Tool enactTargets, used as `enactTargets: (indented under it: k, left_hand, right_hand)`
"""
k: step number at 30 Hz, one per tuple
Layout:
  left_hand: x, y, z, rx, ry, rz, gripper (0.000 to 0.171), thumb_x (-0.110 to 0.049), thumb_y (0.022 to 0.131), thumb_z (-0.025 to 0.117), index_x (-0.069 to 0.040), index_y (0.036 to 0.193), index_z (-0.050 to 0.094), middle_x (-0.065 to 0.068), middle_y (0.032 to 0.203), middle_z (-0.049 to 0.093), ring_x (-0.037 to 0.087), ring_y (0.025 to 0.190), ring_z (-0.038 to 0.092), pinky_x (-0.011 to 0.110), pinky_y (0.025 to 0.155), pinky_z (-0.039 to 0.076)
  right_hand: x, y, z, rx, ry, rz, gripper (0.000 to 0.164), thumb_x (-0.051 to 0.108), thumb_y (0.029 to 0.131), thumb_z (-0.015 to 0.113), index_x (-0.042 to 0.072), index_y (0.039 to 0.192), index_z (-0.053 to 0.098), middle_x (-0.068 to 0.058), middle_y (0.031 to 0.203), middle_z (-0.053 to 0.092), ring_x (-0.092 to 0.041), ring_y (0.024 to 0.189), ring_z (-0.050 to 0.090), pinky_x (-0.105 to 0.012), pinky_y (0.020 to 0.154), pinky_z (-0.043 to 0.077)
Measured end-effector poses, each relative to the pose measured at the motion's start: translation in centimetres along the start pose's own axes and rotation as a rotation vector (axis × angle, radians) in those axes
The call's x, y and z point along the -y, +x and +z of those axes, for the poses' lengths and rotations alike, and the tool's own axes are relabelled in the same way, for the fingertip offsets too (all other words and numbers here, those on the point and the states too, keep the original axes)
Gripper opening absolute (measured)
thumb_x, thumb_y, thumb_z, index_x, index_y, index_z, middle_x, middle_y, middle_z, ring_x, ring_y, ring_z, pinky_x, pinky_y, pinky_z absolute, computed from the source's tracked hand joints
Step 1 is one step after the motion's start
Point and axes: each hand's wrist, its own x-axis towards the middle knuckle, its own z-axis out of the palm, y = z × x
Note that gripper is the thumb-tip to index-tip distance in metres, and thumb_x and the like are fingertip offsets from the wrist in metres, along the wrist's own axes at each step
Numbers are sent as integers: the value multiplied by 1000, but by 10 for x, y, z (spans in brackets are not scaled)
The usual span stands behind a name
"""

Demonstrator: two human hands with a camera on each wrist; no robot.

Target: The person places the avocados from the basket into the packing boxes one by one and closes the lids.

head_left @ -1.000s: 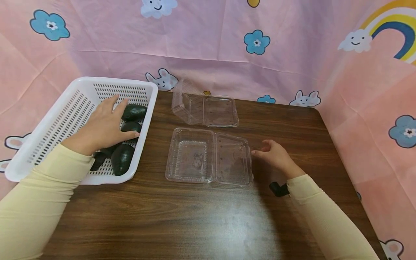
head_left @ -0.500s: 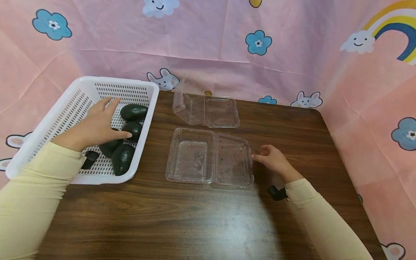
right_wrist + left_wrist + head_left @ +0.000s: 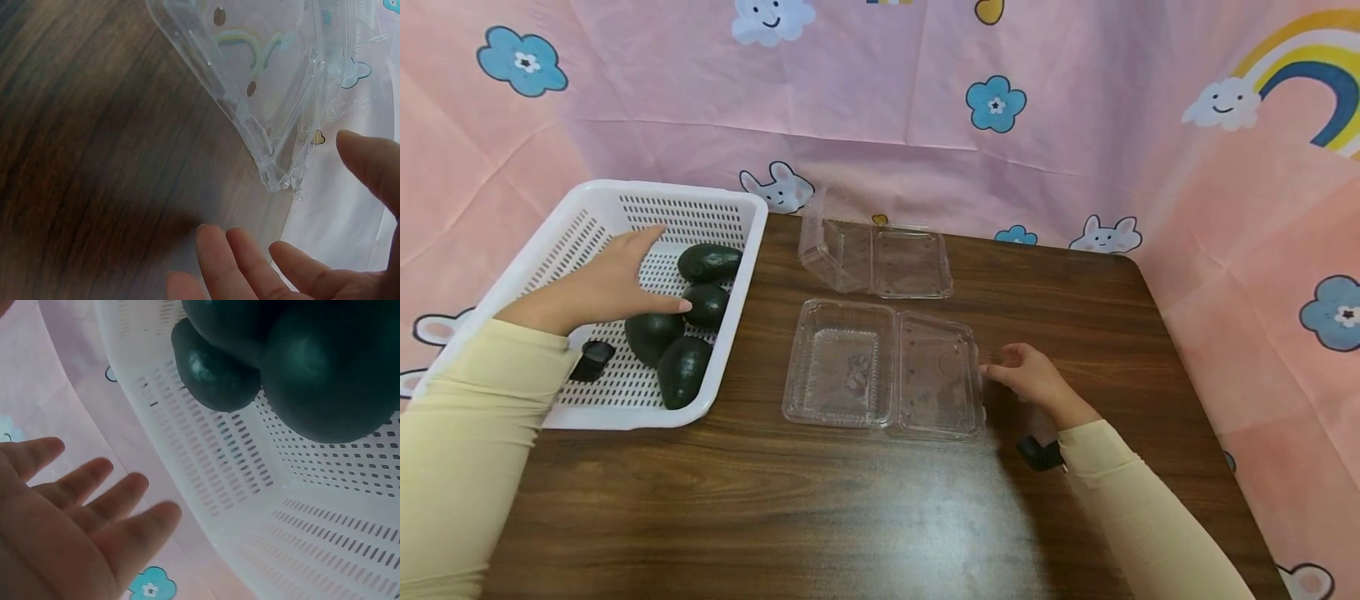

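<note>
Four avocados (image 3: 683,372) are contained in the right part of the white perforated basket (image 3: 677,191) at left. The left hand (image 3: 598,287) is held over it, fingers spread, nothing gripped. The right hand (image 3: 1033,379), fingers loosely parted, empty, is held beside the lid (image 3: 936,379) of the near clamshell (image 3: 842,367). Through crowding, neighbouring avocados could be rolled by a grasp; the light lid could be shifted by the thumb.
</note>
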Motion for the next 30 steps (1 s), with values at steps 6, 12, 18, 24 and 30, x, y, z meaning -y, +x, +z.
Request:
enactTargets:
  k: [6,12,18,24,30]
  left_hand:
    - [10,3,-4,28,-51,-5,110,-33,82,75,5,152,0,40,150,10,56,136,14,68,106,18]
    - [18,4,-7,54,-139,-35,107,-34,84,73,-1,153,-1,34,153,12,55,135,21,68,101,28]
    - [24,5,-5,76,-183,-52,105,-34,86,72,-3,154,-1,33,154,13,54,136,20,67,102,27]
    - [35,5,-3,98,-177,-62,101,-33,86,72,1,153,4,36,151,17,55,135,21,68,101,27]
    - [43,5,-3,116,-201,-43,98,-27,85,73,4,152,8,38,148,21,56,134,22,68,102,26]
  right_hand:
    - [-1,-2,1,10,4,11,72,33,93,62,-8,144,30,-32,134,49,-38,111,56,-44,78,54]
    - [-1,-3,1,17,18,12,72,32,93,61,-7,144,30,-30,131,52,-38,111,57,-47,81,53]
    - [-2,-3,2,26,13,25,71,32,93,61,-7,144,31,-30,134,51,-38,111,58,-48,82,53]
    - [1,-2,4,34,24,39,69,32,93,61,-6,143,33,-31,137,47,-40,114,57,-51,85,52]
    - [4,-3,6,61,42,58,68,30,95,59,-7,144,31,-32,141,42,-40,114,57,-52,87,51]
